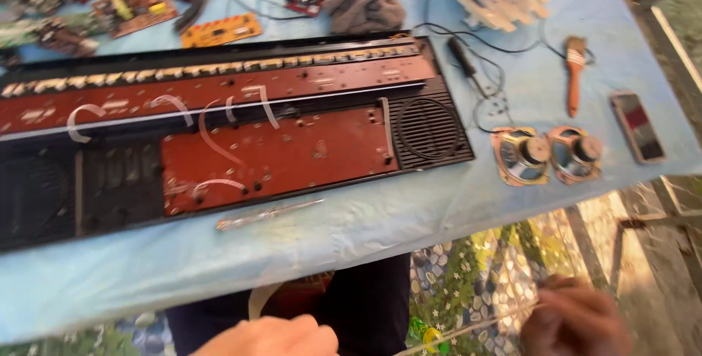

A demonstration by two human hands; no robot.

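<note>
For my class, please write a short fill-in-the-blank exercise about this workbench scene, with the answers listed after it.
1. The opened keyboard case lies on a table covered by a light ____ cloth.
2. Right of the case sit ____ round loose speakers.
3. The paintbrush has a ____ handle.
4. The left hand and right hand are both ____ the table's near edge.

Answers: blue; two; wooden; below
</note>
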